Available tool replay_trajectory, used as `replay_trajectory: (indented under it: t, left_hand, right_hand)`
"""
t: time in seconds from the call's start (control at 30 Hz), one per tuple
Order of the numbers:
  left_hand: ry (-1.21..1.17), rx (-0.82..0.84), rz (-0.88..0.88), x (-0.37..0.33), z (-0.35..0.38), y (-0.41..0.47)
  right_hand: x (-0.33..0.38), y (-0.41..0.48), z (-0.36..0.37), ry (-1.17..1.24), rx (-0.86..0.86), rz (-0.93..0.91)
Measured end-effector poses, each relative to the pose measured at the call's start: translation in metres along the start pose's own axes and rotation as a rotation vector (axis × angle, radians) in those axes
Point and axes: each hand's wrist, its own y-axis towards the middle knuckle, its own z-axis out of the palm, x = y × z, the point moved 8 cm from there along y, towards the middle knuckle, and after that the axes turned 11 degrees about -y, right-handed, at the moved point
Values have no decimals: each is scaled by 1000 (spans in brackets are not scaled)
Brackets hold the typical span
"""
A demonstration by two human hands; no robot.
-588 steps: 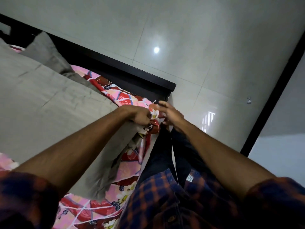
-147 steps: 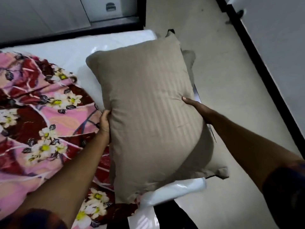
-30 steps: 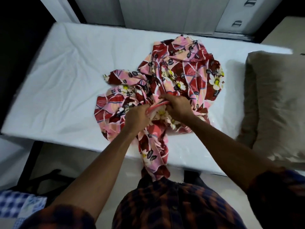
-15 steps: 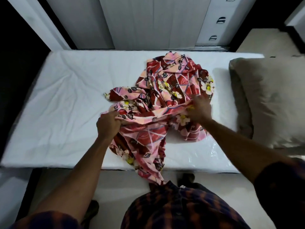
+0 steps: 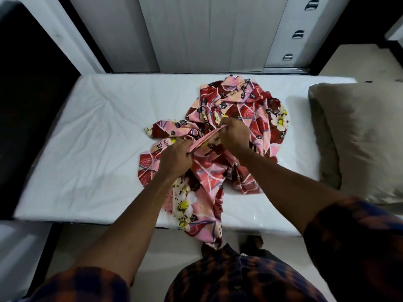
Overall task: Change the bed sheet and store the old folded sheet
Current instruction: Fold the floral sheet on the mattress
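Head view: left hand (image 5: 174, 159), right hand (image 5: 234, 136) hold sheet (image 5: 250, 105) hem diagonally.

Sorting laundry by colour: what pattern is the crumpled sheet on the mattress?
The sheet is pink-and-red floral with white flowers; head view.

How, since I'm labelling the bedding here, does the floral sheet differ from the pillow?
The floral sheet is patterned pink and red; the pillow is plain taupe. The sheet lies crumpled in a heap, hanging over the mattress near edge; the pillow sits plump at the right end. The left hand and right hand grip the sheet; the pillow is untouched. Both rest on the white mattress.
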Motion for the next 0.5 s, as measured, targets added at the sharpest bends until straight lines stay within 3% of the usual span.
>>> replay_trajectory:
  t: [0.17, 0.3, 0.37, 0.5]
  left_hand:
    - [70, -54, -291, 58, -26, -13]
    - [88, -237, -457, 105, -76, -25]
    - [105, -318, -510, 123, -98, -29]
    - [233, -315, -534, 135, -122, -26]
  right_hand:
    - [-63, 24, -53, 109, -153, 334]
    - [-126, 23, -82, 181, -268, 669]
    - [-137, 20, -83, 210, -268, 745]
    - [-154, 10, -65, 330, -277, 842]
